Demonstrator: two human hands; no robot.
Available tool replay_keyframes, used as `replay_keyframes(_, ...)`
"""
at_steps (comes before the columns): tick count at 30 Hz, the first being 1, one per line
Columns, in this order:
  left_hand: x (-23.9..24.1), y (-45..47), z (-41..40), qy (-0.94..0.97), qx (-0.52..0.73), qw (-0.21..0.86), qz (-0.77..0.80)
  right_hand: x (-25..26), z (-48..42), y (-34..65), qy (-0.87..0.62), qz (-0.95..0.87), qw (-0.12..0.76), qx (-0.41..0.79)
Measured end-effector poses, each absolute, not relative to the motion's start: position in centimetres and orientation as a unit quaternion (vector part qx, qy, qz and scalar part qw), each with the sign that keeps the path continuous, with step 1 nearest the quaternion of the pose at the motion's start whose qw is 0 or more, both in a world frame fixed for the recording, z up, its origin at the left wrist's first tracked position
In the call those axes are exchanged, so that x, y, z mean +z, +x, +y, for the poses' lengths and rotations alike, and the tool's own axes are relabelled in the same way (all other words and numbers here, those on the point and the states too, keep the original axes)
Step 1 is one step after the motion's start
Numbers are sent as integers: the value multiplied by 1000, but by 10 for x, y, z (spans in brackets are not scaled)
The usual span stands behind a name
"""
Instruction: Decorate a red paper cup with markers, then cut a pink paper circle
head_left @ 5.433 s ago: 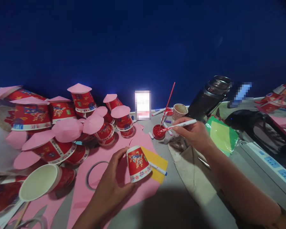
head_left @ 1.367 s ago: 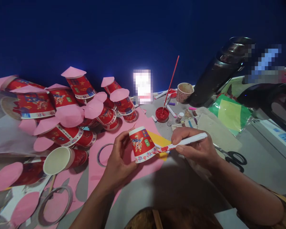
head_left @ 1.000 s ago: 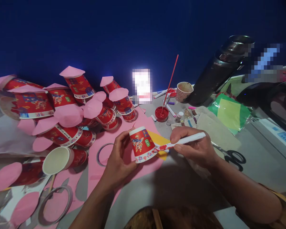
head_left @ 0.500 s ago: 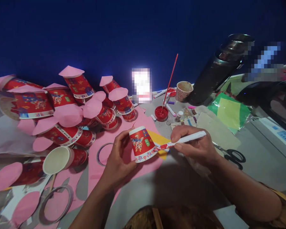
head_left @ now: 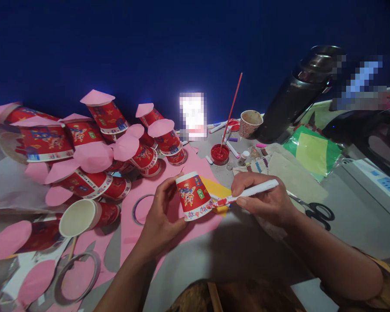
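Note:
My left hand [head_left: 164, 216] is wrapped round a red printed paper cup [head_left: 194, 196], held upside down and slightly tilted, its patterned white rim band at the bottom. In my right hand [head_left: 263, 199] is a white marker pen [head_left: 247, 190] with red at its front end. The pen's tip meets the cup's right side, just above the rim band. Under the cup lie a pink paper sheet [head_left: 133, 236] and a piece of yellow paper [head_left: 217, 187].
Red cups with pink paper cones [head_left: 108, 117] crowd the left. A tape roll [head_left: 59, 281] lies at front left. Behind stand a red paint pot [head_left: 220, 154] with a stick, a patterned cup [head_left: 251, 123] and a black flask [head_left: 300, 93]. Scissors [head_left: 318, 214] lie at right.
My right hand and the pen have shifted slightly to the left, the pen still against the cup. My left hand and the cup have hardly moved.

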State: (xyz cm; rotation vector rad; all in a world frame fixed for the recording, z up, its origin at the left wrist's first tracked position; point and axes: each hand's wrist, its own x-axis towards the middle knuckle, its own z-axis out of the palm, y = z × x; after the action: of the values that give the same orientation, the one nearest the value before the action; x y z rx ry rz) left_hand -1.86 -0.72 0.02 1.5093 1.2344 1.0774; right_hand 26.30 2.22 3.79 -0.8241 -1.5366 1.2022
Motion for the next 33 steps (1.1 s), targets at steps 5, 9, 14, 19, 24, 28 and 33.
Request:
replay_keyframes(5,-2,-20,-9,597,440,453,495,36,23,266,-354,-622,500,488)
replay_keyframes(9,-3,-22,-8,573,449,473,495,26,23,268,-397,-584,536,462)
replay_keyframes(14,4,-22,-5,520,473,537,466,17,26,265,-414,-521,564,488)
replay_keyframes(19,0,-25,-2,461,475,593,458,15,24,260,-379,-463,568,565)
replay_keyframes(24,-5,-12,6,426,512,611,428,14,28,256,-348,-433,584,592)
replay_keyframes(28,12,2,2,418,522,609,427,19,35,253,-332,-434,605,578)
replay_keyframes(33,20,14,-17,420,549,591,416,23,27,252,-327,-484,612,533)
